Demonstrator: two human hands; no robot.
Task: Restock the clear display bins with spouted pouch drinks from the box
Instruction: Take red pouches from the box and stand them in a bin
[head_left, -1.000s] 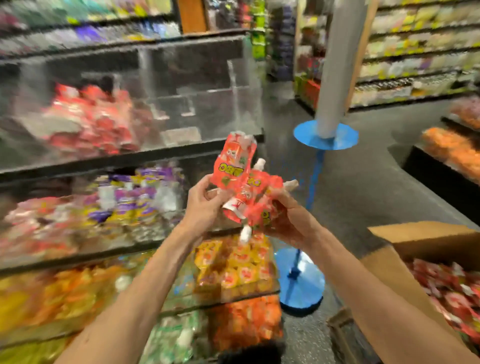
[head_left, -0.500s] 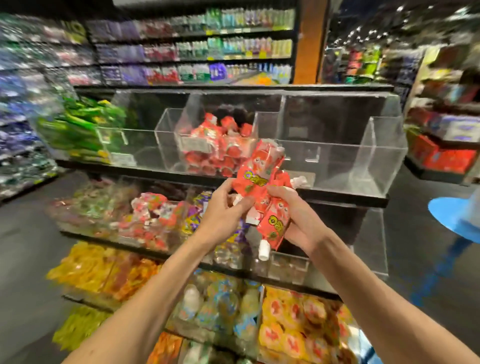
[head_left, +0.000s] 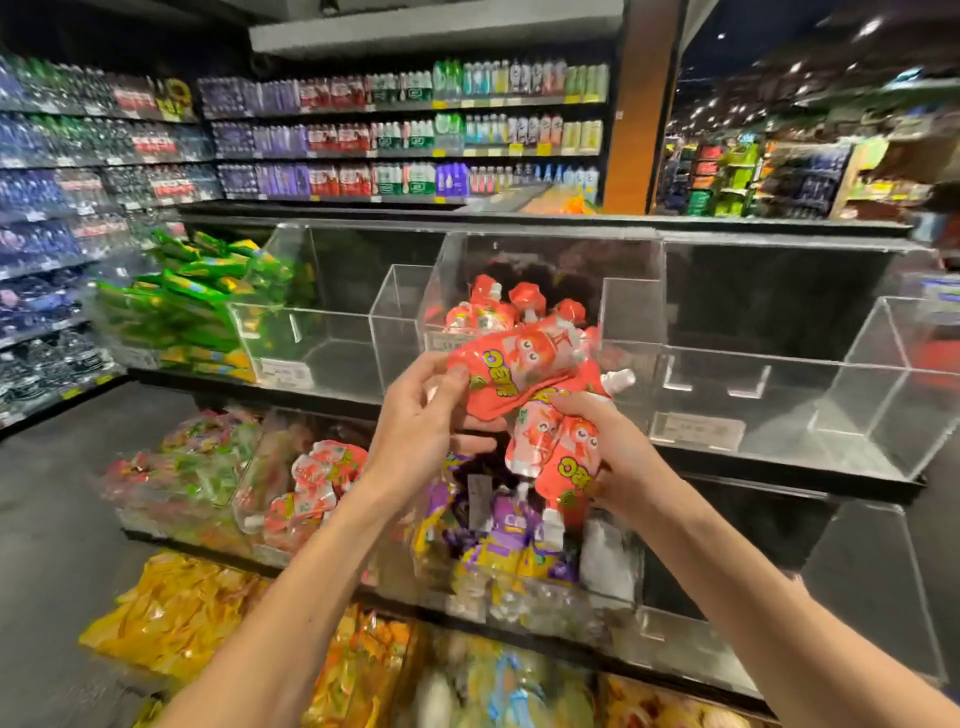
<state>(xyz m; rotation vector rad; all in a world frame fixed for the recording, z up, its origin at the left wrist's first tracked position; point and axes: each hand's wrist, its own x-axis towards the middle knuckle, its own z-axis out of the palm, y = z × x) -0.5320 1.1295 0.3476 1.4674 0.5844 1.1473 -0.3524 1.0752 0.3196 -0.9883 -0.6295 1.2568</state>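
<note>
My left hand (head_left: 423, 415) pinches the lower end of one red spouted pouch (head_left: 511, 366), which lies sideways in front of a clear bin (head_left: 631, 306). That bin holds several of the same red pouches (head_left: 498, 306). My right hand (head_left: 605, 449) grips a bunch of red pouches (head_left: 563, 457) that hang with white spouts pointing down. Both hands are held just before the top tier, close together. The box is out of view.
Clear bins (head_left: 779, 395) to the right on the top tier hold nothing. A green-pack bin (head_left: 197, 306) stands at the left. Lower tiers hold purple pouches (head_left: 504, 525), red pouches (head_left: 311, 488) and yellow packs (head_left: 171, 613). Bottle shelves (head_left: 405, 135) line the back wall.
The view has swung left from the box and blue stand to the display. My hands have lifted the pouches up to the red-pouch bin, and the left hand's pouch has tipped sideways.
</note>
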